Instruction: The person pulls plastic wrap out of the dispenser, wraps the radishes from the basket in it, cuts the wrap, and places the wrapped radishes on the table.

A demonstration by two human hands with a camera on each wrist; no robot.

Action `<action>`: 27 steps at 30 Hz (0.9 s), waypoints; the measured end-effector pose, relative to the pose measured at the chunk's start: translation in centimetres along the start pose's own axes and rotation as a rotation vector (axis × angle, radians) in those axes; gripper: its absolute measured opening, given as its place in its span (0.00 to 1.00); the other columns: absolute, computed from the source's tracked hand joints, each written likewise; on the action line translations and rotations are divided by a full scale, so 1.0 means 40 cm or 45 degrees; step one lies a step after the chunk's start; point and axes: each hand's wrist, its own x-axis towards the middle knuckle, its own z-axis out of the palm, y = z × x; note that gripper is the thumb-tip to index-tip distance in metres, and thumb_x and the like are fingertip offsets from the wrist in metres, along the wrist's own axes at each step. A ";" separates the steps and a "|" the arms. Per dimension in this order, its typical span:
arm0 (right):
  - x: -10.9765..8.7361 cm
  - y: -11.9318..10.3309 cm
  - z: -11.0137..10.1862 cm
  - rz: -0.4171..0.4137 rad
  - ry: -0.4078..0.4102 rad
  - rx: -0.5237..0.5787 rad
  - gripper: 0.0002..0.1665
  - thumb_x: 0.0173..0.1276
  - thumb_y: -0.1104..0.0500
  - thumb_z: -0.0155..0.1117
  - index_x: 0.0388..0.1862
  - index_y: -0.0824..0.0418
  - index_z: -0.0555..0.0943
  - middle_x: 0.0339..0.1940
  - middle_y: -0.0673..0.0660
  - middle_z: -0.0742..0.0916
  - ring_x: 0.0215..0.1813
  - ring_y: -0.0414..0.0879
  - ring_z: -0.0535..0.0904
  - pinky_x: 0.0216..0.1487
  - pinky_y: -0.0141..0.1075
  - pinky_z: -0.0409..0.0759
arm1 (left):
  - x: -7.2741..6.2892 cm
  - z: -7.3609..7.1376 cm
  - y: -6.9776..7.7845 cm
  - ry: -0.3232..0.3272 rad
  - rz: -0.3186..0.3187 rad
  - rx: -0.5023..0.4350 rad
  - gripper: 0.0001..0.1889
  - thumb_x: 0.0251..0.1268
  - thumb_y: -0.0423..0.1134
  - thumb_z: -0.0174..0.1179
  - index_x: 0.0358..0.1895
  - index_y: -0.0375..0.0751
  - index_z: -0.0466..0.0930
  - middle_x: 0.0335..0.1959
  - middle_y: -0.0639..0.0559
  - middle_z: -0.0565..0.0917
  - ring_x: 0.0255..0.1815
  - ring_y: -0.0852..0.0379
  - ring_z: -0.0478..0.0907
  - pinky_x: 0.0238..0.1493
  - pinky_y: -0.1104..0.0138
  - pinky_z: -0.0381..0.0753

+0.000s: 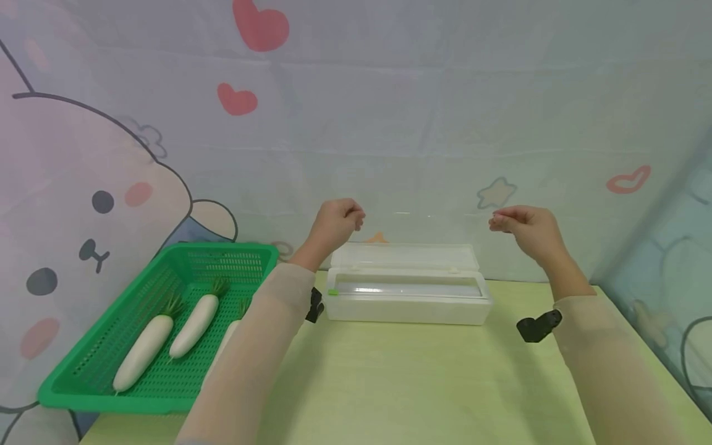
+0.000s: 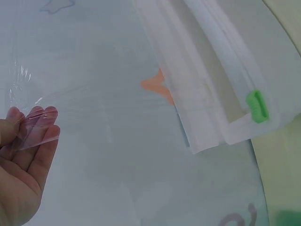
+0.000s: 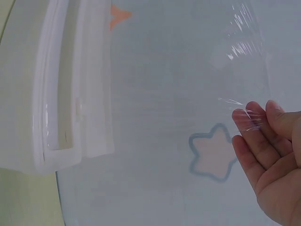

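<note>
Both hands are raised above and beyond a white cling film dispenser (image 1: 408, 310), holding a stretched sheet of clear cling film between them. One corner of the cling film (image 2: 23, 73) is pinched between thumb and fingertips of my left hand (image 1: 334, 221). At the opposite corner, my right hand (image 1: 528, 232) pinches the film (image 3: 242, 49) the same way. The sheet is almost invisible apart from bright creases near the fingers. Behind the dispenser's long slot its lid (image 1: 406, 255) stands open. A green slider (image 2: 257, 106) sits at the slot's left end.
On the left, a green plastic basket (image 1: 111, 403) holds white radishes (image 1: 143, 353) with green tops, one partly hidden by my left sleeve. The pale yellow-green table (image 1: 400, 383) ends at a wall cloth (image 1: 417, 123) printed with hearts, stars and a cartoon animal.
</note>
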 end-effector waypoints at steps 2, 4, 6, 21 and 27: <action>0.001 -0.005 -0.003 -0.005 0.008 0.010 0.28 0.72 0.46 0.56 0.56 0.69 0.78 0.36 0.37 0.87 0.38 0.23 0.79 0.63 0.53 0.70 | 0.002 -0.002 0.004 0.006 0.006 0.003 0.10 0.74 0.37 0.51 0.40 0.37 0.82 0.35 0.42 0.84 0.37 0.51 0.81 0.40 0.61 0.79; 0.002 -0.011 -0.006 -0.011 0.015 0.011 0.29 0.72 0.45 0.56 0.57 0.68 0.78 0.35 0.36 0.87 0.37 0.23 0.79 0.63 0.53 0.70 | 0.004 -0.008 0.009 0.008 0.009 0.004 0.10 0.74 0.37 0.51 0.41 0.37 0.82 0.36 0.40 0.84 0.38 0.51 0.81 0.41 0.61 0.79; 0.004 -0.018 -0.007 -0.021 0.019 0.009 0.30 0.72 0.44 0.56 0.57 0.68 0.77 0.35 0.36 0.87 0.38 0.23 0.79 0.63 0.53 0.70 | 0.005 -0.016 0.013 0.007 0.009 0.005 0.10 0.74 0.36 0.51 0.41 0.36 0.82 0.37 0.40 0.84 0.38 0.51 0.81 0.42 0.61 0.79; 0.007 -0.053 -0.022 -0.091 0.053 0.019 0.31 0.70 0.43 0.58 0.56 0.69 0.78 0.30 0.28 0.84 0.37 0.21 0.78 0.64 0.55 0.67 | 0.003 -0.059 0.046 0.046 0.065 0.019 0.10 0.73 0.37 0.52 0.40 0.36 0.82 0.37 0.41 0.84 0.38 0.51 0.81 0.41 0.62 0.79; -0.024 -0.050 -0.039 -0.141 0.045 -0.069 0.30 0.70 0.41 0.57 0.54 0.65 0.79 0.32 0.27 0.84 0.41 0.19 0.74 0.61 0.52 0.71 | -0.029 -0.071 0.065 -0.007 0.067 -0.022 0.10 0.74 0.37 0.52 0.42 0.37 0.82 0.38 0.44 0.84 0.40 0.51 0.81 0.44 0.61 0.79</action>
